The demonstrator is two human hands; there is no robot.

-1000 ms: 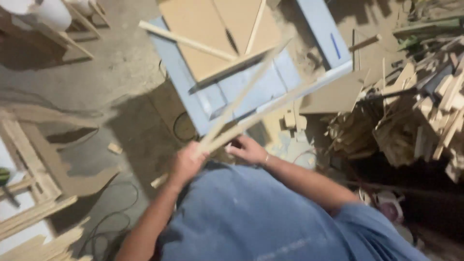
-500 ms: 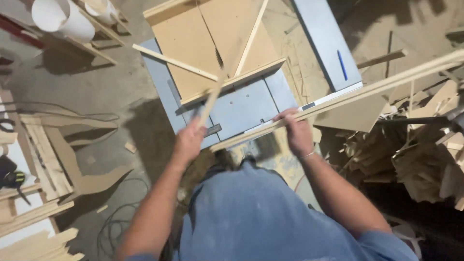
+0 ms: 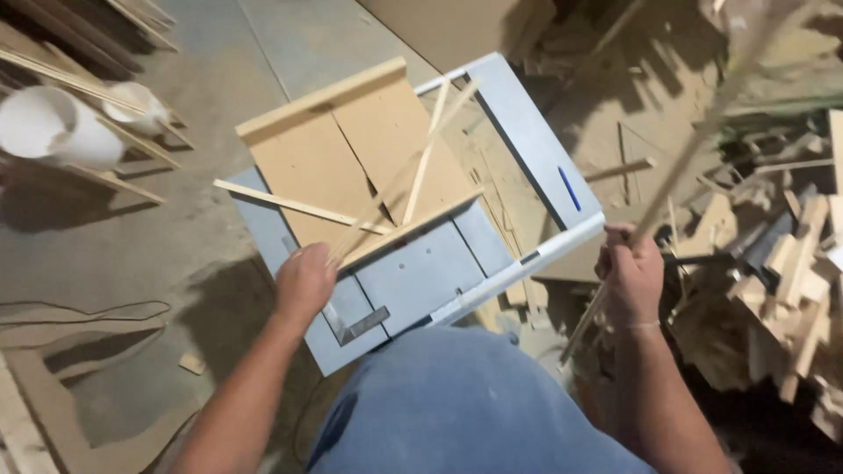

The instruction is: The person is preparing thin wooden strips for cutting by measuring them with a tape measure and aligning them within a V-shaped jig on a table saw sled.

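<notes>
Both of the person's bare forearms reach forward from the body and spread apart, the left one angling up from the lower left, the right one rising from the lower right. The left hand (image 3: pixel 305 283) is curled into a loose fist, knuckles up, fingers wrapped round something thin, with the wrist nearly straight. The right hand (image 3: pixel 629 274) sits out to the side at about the same height, also clenched tight, its back turned toward the viewer, a thin band at the wrist.
</notes>
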